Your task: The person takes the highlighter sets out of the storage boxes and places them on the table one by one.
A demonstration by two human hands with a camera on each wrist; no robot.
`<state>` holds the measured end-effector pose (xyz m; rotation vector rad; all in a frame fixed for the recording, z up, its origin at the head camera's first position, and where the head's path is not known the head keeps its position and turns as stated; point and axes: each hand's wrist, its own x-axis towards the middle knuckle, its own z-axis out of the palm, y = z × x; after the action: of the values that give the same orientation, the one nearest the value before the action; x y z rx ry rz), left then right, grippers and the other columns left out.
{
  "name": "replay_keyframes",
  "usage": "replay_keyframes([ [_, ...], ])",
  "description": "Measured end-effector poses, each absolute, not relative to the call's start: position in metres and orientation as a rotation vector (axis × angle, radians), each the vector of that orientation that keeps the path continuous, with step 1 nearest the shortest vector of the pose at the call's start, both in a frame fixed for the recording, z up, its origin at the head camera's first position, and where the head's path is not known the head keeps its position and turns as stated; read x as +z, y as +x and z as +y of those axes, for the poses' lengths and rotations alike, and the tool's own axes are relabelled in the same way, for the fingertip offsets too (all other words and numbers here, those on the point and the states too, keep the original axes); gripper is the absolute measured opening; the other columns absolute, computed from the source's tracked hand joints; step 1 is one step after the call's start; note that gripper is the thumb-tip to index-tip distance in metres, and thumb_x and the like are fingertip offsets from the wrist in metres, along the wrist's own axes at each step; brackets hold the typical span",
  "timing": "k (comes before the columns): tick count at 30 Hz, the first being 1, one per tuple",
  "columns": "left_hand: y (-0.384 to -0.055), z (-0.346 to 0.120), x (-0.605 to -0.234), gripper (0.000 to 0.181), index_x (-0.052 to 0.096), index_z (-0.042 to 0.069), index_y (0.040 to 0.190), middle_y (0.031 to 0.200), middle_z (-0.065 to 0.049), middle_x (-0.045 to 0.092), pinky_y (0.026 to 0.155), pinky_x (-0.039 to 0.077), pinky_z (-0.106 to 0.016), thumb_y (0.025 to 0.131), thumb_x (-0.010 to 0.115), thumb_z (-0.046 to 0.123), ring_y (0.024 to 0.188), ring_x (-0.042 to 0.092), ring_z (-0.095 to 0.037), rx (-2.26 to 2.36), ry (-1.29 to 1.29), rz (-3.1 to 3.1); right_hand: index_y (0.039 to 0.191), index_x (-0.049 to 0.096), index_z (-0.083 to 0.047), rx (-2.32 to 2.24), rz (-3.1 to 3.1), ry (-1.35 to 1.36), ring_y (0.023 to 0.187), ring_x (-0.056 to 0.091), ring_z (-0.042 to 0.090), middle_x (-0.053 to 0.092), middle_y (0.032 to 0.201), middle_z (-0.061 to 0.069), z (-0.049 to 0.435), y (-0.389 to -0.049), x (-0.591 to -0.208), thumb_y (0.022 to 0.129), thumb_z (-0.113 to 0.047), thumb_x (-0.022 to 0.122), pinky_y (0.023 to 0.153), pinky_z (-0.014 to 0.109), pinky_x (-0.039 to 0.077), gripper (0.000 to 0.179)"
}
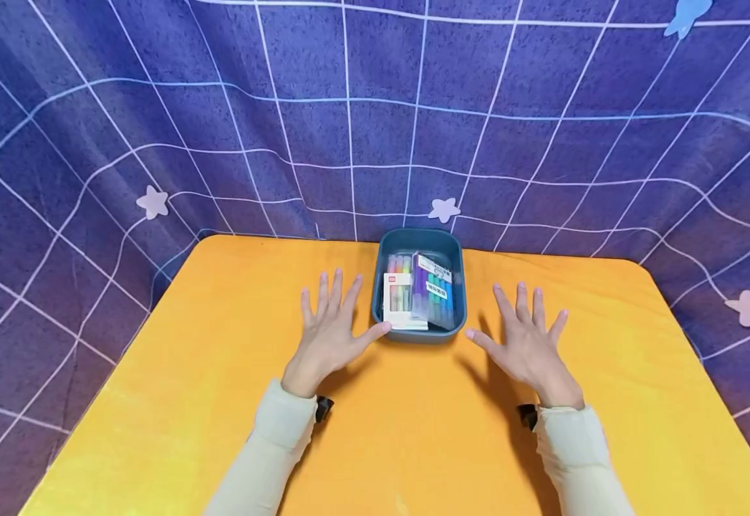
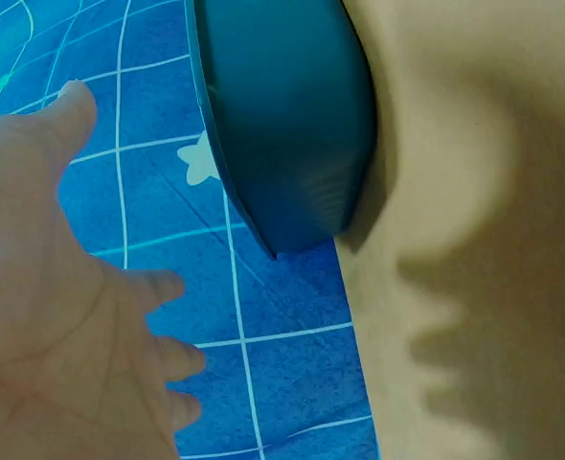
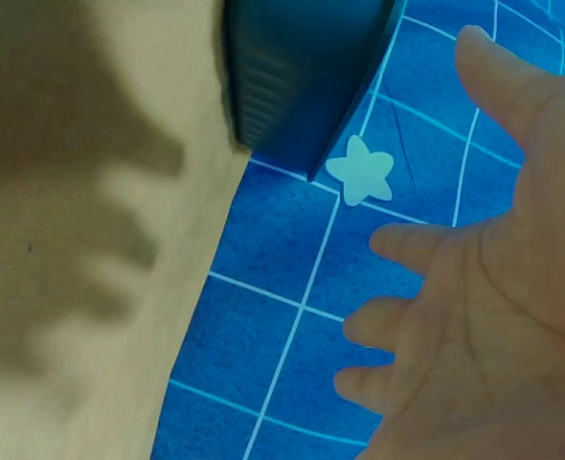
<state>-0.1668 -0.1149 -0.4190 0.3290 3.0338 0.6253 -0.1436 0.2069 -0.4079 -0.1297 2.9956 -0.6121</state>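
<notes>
A dark teal plastic bin (image 1: 418, 335) stands near the far edge of the table. Inside it lie a white-based pack of pastel highlighters (image 1: 399, 301) and, to its right, a clear pack of purple, green and blue pens (image 1: 438, 290). My left hand (image 1: 331, 337) hovers left of the bin, fingers spread; in the head view its thumb tip overlaps the bin's near left corner. To the right, my right hand (image 1: 529, 342) hangs over the table with spread fingers, apart from the bin. Both wrist views show bare palms, left (image 2: 53, 316) and right (image 3: 493, 316), holding nothing.
An orange-yellow cloth covers the table (image 1: 413, 444). Behind it and at both sides hangs a blue-purple curtain (image 1: 381, 129) with a white grid and star shapes. A small black device (image 1: 324, 408) sits at the left wrist, another (image 1: 528, 416) at the right.
</notes>
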Motion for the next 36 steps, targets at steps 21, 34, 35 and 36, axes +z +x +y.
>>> replay_keyframes([
  [21, -0.177, -0.104, -0.438, 0.099, 0.004, 0.025, 0.164, 0.172, -0.01, 0.0, 0.126, -0.004, -0.062, 0.091, 0.047, 0.076, 0.16, -0.004, -0.031, 0.859, 0.403, 2.889, 0.164, 0.008, -0.023, -0.701, 2.937, -0.232, 0.155, -0.015, 0.046, -0.008, 0.169, 0.022, 0.194, -0.158, -0.414, 0.09, -0.075, 0.052, 0.11, 0.077, -0.021, 0.101],
  [34, -0.19, -0.091, -0.443, 0.111, 0.0, 0.019, 0.164, 0.172, -0.006, 0.006, 0.128, 0.011, -0.058, 0.087, 0.071, 0.056, 0.159, 0.015, -0.031, 1.197, 0.478, 2.651, 0.163, 0.017, -0.027, -0.861, 2.96, -0.366, 0.158, -0.003, 0.044, 0.005, 0.171, 0.018, 0.187, -0.173, -0.424, 0.087, -0.069, 0.062, 0.115, 0.075, -0.016, 0.098],
  [35, -0.19, -0.09, -0.444, 0.112, -0.001, 0.021, 0.164, 0.172, -0.004, 0.005, 0.128, 0.012, -0.058, 0.087, 0.072, 0.056, 0.158, 0.015, -0.031, 1.207, 0.481, 2.648, 0.163, 0.018, -0.027, -0.862, 2.965, -0.378, 0.158, -0.003, 0.044, 0.006, 0.171, 0.018, 0.186, -0.174, -0.424, 0.087, -0.069, 0.063, 0.115, 0.075, -0.015, 0.098],
  [36, -0.191, -0.089, -0.446, 0.113, -0.002, 0.022, 0.164, 0.172, -0.003, 0.005, 0.128, 0.013, -0.058, 0.086, 0.072, 0.056, 0.158, 0.015, -0.031, 1.217, 0.481, 2.643, 0.163, 0.018, -0.028, -0.87, 2.967, -0.388, 0.158, -0.002, 0.043, 0.006, 0.171, 0.018, 0.185, -0.175, -0.423, 0.087, -0.069, 0.064, 0.115, 0.075, -0.015, 0.097],
])
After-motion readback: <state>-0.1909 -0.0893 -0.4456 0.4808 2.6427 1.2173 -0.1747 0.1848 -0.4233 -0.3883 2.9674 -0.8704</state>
